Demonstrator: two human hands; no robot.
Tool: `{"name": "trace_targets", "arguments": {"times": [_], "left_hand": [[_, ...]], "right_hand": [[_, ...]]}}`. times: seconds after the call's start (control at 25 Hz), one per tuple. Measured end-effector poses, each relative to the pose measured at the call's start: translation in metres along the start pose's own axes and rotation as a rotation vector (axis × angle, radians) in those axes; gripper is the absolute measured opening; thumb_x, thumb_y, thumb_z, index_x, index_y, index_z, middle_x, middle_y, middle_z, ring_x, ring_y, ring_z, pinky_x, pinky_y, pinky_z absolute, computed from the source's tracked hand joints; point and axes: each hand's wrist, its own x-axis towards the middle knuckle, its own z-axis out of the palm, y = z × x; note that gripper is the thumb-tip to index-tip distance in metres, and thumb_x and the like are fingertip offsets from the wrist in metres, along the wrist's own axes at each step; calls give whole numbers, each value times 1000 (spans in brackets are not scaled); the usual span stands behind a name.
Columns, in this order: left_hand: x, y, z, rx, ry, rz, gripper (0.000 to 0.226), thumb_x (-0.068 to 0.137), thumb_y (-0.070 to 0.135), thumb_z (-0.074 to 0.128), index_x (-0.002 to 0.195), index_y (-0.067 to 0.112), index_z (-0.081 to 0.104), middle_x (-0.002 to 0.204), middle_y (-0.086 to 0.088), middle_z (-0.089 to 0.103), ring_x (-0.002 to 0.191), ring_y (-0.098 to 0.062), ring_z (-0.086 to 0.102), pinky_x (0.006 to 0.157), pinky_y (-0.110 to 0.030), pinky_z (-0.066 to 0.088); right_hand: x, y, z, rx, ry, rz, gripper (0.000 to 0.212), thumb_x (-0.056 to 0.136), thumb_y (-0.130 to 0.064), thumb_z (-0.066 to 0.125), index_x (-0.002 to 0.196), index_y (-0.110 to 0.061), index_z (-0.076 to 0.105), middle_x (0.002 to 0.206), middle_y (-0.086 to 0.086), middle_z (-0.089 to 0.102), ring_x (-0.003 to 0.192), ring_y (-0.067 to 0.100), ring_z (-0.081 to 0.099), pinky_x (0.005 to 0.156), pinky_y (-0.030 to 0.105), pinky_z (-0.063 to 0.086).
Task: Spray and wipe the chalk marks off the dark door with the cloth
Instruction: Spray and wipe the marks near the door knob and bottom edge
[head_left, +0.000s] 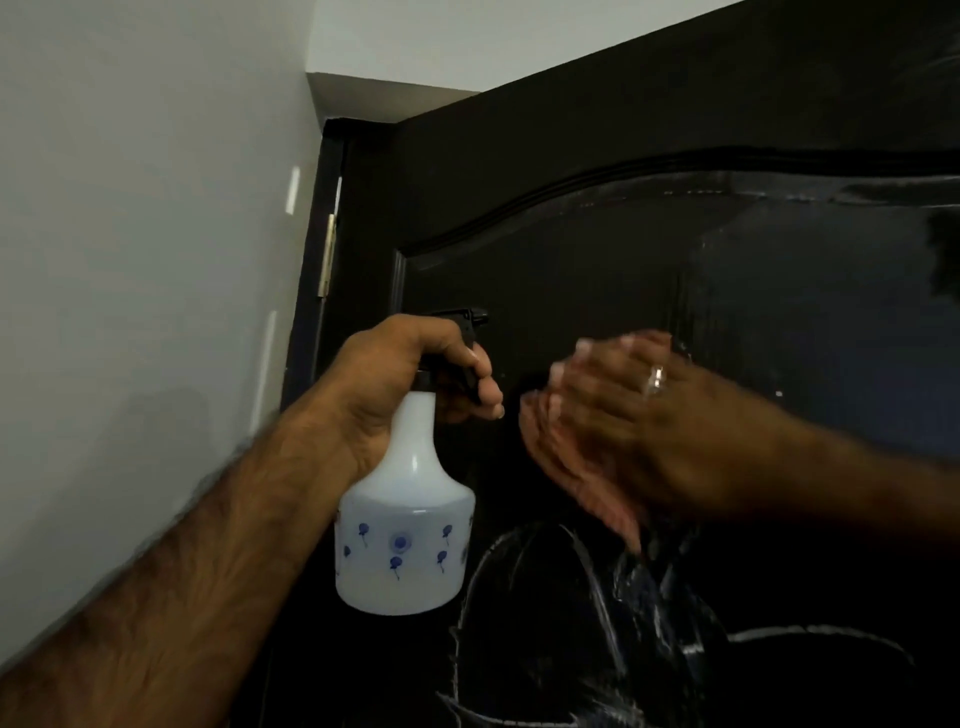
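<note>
My left hand (415, 379) grips the neck and black trigger of a white spray bottle (408, 535) printed with small blue balloons, its nozzle pointing right at the dark door (571, 270). My right hand (628, 415), blurred by motion and wearing a ring, presses a pinkish cloth (597, 499) flat against the door panel. White chalk marks (597, 613) curve across the door just below the cloth and run on to the lower right. The panel above and to the right looks wet and streaky.
A grey-white wall (145, 260) stands close on the left, meeting the door frame where a brass hinge (327, 254) shows. A curved moulding (571, 192) arches over the door panel. The ceiling (467, 36) is visible at the top.
</note>
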Motion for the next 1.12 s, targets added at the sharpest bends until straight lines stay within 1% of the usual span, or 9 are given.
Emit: {"name": "trace_targets", "arguments": {"times": [0.12,0.28,0.36,0.48,0.56,0.76,0.88,0.96,1.12], "left_hand": [[-2,-1,14,37,-10,11,13,84,8,60,86,-1,69,76,-19,65,67,-31,66,63,-39,61],[-2,-7,40,34,-103,-14,14,85,6,57,83,-2,69,77,-21,65,68,-32,67,64,-40,63],[2,-8,50,-7,-152,-16,17,86,4,54,84,-3,70,80,-23,68,73,-35,72,71,-42,66],[7,-8,60,-10,-176,-2,17,81,8,57,83,0,72,81,-22,70,76,-37,74,74,-42,66],[10,-10,68,24,-192,-1,17,80,10,58,83,1,73,82,-22,71,77,-38,75,78,-44,65],[20,-12,96,9,-268,-2,20,76,11,60,86,0,72,82,-21,70,78,-39,74,67,-39,66],[25,-15,109,-6,-305,-8,20,75,11,60,87,-1,72,83,-22,70,79,-39,74,64,-37,64],[31,-17,112,27,-306,-4,19,79,11,60,88,0,73,85,-22,71,81,-40,75,69,-40,65],[44,-9,118,70,-262,13,19,84,11,58,88,2,74,87,-21,73,86,-42,76,98,-54,56]], "right_hand": [[-30,18,-2,-55,13,-86,61,113,-50,25,170,-29,20,178,1,15,166,26,6,131,52,15],[-25,106,-43,-110,113,615,69,109,-52,29,170,-20,21,176,13,21,163,39,17,128,58,17],[-37,74,-33,-77,124,522,70,108,-46,38,170,-18,22,176,14,21,163,41,15,129,60,16],[-93,-22,-14,-14,-81,57,64,111,-42,38,170,-23,23,178,6,16,165,33,6,131,56,16],[-121,-7,-15,-17,-58,30,61,112,-42,38,169,-27,26,178,1,17,166,28,7,132,53,17],[-115,59,-41,-76,95,826,72,106,-45,41,170,-19,21,178,9,12,165,34,5,129,58,17],[-132,-15,-24,-36,-151,332,69,110,-46,39,171,-24,16,179,6,6,166,32,-3,132,55,9],[-150,3,-32,-63,-149,206,65,113,-47,34,171,-27,15,179,2,7,166,27,0,133,53,11],[-133,74,-43,-81,141,764,69,108,-44,39,170,-16,24,178,8,17,165,32,11,129,58,21]]}}
